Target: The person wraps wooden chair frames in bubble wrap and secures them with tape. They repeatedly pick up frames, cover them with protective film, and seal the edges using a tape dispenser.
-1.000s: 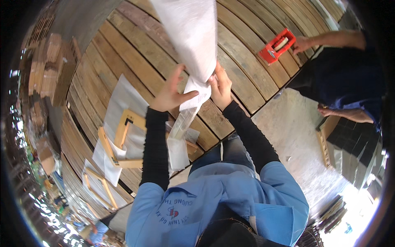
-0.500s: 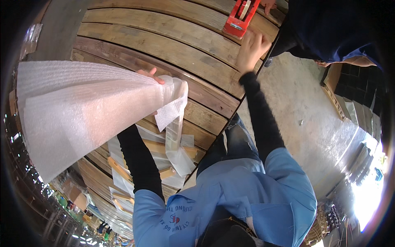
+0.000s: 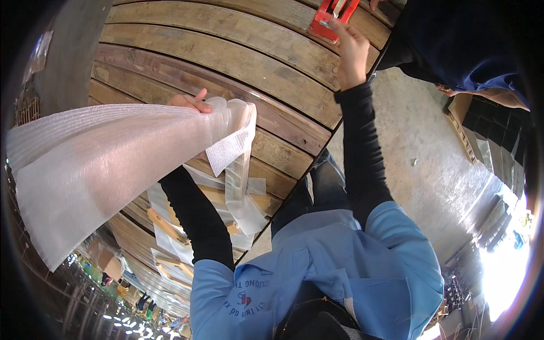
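A long white foam sheet (image 3: 102, 153) is gathered in my left hand (image 3: 191, 103), its wide end fanning out to the left. My fingers wrap round the gathered part, and the sheet hides much of that hand. Beside it, a foam-wrapped strip (image 3: 238, 170) stretches toward the table's near edge. Up at the far right of the table, my right hand (image 3: 352, 51) reaches to the front of a red tape dispenser (image 3: 326, 25). Its thumb and forefinger are pinched together there; whatever is between them is too small to make out.
Under everything lies a slatted wooden table (image 3: 226, 45). Pale wooden pieces (image 3: 167, 225) and foam sheets rest below my left forearm. Another person in dark clothes (image 3: 447, 45) stands beyond the table's right edge, a hand near the dispenser. Concrete floor (image 3: 408, 141) lies to the right.
My right hand has moved forward from just below the tape dispenser onto its front end. My left hand and the foam sheet have shifted a little left and nearer.
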Demonstrator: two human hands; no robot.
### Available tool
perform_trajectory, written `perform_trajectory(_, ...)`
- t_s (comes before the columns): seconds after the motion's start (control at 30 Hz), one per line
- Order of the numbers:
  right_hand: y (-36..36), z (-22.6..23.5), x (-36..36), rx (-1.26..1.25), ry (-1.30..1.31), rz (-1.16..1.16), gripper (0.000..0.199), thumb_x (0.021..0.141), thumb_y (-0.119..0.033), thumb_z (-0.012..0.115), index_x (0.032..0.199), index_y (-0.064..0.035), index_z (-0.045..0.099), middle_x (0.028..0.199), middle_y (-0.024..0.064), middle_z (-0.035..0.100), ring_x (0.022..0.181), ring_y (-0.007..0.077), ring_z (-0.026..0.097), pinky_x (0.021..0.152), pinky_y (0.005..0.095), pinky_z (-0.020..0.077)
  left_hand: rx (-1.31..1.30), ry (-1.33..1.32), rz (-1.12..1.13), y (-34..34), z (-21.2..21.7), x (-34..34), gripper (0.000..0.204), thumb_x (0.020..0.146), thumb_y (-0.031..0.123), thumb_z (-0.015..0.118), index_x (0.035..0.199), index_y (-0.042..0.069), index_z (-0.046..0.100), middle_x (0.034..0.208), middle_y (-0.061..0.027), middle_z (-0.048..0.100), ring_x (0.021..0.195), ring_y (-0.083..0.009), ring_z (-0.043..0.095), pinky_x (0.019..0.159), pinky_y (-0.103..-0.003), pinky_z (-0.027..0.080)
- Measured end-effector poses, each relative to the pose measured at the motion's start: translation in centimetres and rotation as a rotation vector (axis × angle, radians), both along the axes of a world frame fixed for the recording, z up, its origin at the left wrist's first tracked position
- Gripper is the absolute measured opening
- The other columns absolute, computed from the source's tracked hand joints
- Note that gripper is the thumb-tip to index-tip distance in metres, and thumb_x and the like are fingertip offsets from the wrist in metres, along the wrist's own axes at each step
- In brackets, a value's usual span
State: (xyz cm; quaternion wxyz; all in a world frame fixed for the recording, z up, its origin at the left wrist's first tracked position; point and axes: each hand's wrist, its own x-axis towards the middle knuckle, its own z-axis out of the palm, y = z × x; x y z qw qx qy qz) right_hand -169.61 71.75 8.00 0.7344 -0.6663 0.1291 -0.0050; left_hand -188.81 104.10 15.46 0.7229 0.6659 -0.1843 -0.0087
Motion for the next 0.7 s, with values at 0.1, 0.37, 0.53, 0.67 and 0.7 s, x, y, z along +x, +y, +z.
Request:
perform_trajectory(0.1,1.1,-4.0,-1.3,0.098,0.056,0.010,0.019,0.091,-0.012,0.073,0.095,0.0064,0.072,0.087,0.0096,0.075,0.071,0.0126,0.067,0.061,0.0258,0.0501,-0.030,-0.038,-0.036,-0.1,-0.4,0.4,0.026,0.092,0.020,0.074,0.109,0.005,0.063,0.106,-0.0104,0.060,0.112,-0.0266,0.063,0.126,-0.050,0.024)
perform_trajectory(0.37,2.6,-5.1,-4.7,0.183,0.288,0.093,0.019,0.098,-0.016,0.065,0.102,0.0015,0.070,0.078,0.0006,0.065,0.061,0.0039,0.051,0.051,0.0201,0.0349,-0.029,0.017,-0.049,1.1,-0.6,1.7,0.045,0.082,0.022,0.084,0.116,0.005,0.061,0.103,-0.0102,0.064,0.111,-0.0241,0.064,0.124,-0.050,0.027)
perform_trajectory(0.53,6.1,8.1,-9.0,0.516,0.282,0.781,0.023,0.097,-0.019,0.068,0.107,0.0012,0.070,0.078,-0.0031,0.061,0.058,0.0006,0.041,0.050,0.0183,0.0285,0.039,0.089,-0.040,1.3,1.1,-0.1,0.052,0.080,0.025,0.084,0.121,0.006,0.058,0.112,-0.0105,0.062,0.116,-0.0235,0.060,0.123,-0.049,0.028)
perform_trajectory(0.67,10.0,8.7,-8.8,0.549,0.331,1.065,0.028,0.094,-0.023,0.073,0.108,0.0014,0.071,0.076,-0.0039,0.059,0.057,0.0005,0.038,0.049,0.0184,0.0258,0.080,0.137,-0.102,2.8,1.0,0.4,0.059,0.078,0.026,0.085,0.126,0.008,0.055,0.120,-0.0092,0.057,0.122,-0.0230,0.055,0.120,-0.046,0.031)
perform_trajectory(0.7,11.0,7.6,-8.9,0.510,0.304,1.111,0.032,0.095,-0.028,0.074,0.106,0.0015,0.071,0.069,-0.0055,0.055,0.052,0.0006,0.036,0.045,0.0194,0.0238,0.086,0.149,-0.117,3.0,1.0,0.8,0.061,0.078,0.026,0.086,0.127,0.008,0.054,0.122,-0.0088,0.056,0.124,-0.0229,0.054,0.120,-0.046,0.032)
